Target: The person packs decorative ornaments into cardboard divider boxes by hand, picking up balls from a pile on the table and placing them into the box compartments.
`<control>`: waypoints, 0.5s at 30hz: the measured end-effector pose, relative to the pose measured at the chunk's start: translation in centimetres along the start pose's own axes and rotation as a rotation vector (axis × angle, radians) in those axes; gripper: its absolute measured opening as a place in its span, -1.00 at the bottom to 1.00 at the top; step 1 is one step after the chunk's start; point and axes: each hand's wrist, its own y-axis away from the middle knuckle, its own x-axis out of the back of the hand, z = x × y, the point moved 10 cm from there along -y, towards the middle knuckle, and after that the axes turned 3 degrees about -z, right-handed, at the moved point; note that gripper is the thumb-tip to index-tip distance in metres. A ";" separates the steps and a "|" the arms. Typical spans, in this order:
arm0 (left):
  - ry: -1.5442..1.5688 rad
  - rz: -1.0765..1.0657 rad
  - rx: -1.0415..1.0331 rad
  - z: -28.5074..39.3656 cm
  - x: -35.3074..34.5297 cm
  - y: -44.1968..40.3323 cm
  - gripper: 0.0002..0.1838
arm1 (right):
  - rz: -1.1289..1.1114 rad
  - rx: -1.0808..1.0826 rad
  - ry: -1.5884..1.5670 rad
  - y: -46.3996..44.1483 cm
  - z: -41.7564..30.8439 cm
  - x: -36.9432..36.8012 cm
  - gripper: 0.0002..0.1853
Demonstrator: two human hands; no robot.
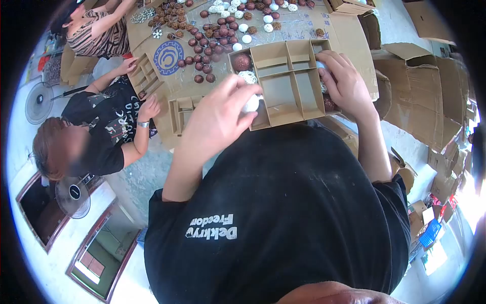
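A divided cardboard box (281, 99) stands in front of me at the table's near edge. My left hand (223, 109) is closed round a smooth white ball (251, 103) at the box's left column. Above that ball, the same column holds a white openwork ball (248, 77) and a dark red glitter ball (242, 62). At the right column my right hand (347, 83) has thumb and fingers closed about a white ball (320, 65), mostly covered. Below it, a white patterned ball (323, 87) and a dark red ball (329, 104) show partly.
Loose dark red balls (207, 50), brown balls (172, 17) and white balls (246, 38) lie across the cardboard-covered table (349, 40). At the left, a co-worker (109, 121) handles another divided box (146, 76). Flattened cartons (420, 96) stand at the right.
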 end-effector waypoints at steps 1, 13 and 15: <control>-0.002 0.000 -0.001 -0.1 -0.6 -0.5 -0.61 | -0.002 0.000 -0.001 0.0 0.0 0.0 -0.69; -0.083 -0.003 -0.014 -1.6 -1.0 -2.1 -0.67 | 0.029 0.027 -0.018 0.1 1.0 -0.5 -0.67; -0.118 -0.001 -0.096 -0.6 -1.2 -2.2 -0.73 | 0.035 0.032 -0.015 0.2 1.0 -0.5 -0.67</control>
